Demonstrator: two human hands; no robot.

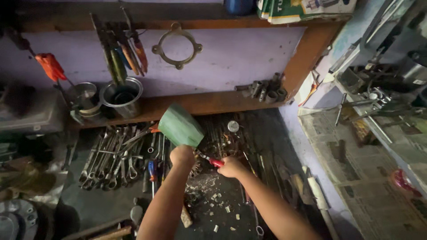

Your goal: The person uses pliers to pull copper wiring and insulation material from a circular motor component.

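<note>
Both of my hands meet over the middle of the dark workbench point(102, 202). My left hand point(182, 156) is closed around the narrow end of a green tapered piece point(180, 126), smooth and matte, which flares upward and away from me. My right hand point(231, 167) is clenched on a red-handled tool point(216, 163); its thin metal tip points toward the base of the green piece, just beside my left knuckles, though I cannot tell whether it touches.

Below my wrists, pale chips point(221, 206) lie scattered on the grimy surface. To the left, a row of steel spanners point(109, 158) lies close-packed, leaving little bare bench on that side. Ahead, a wooden shelf point(195, 103) edges the bench, carrying a shiny metal tin point(122, 95) at the left and a cluster of dull sockets point(264, 90) at the right. On the lilac wall above hangs a flat metal ring point(177, 47) with four lugs, next to hanging screwdrivers point(124, 55). Well apart at the right, newspaper point(356, 169) covers a second surface, with open room between it and my right forearm.
</note>
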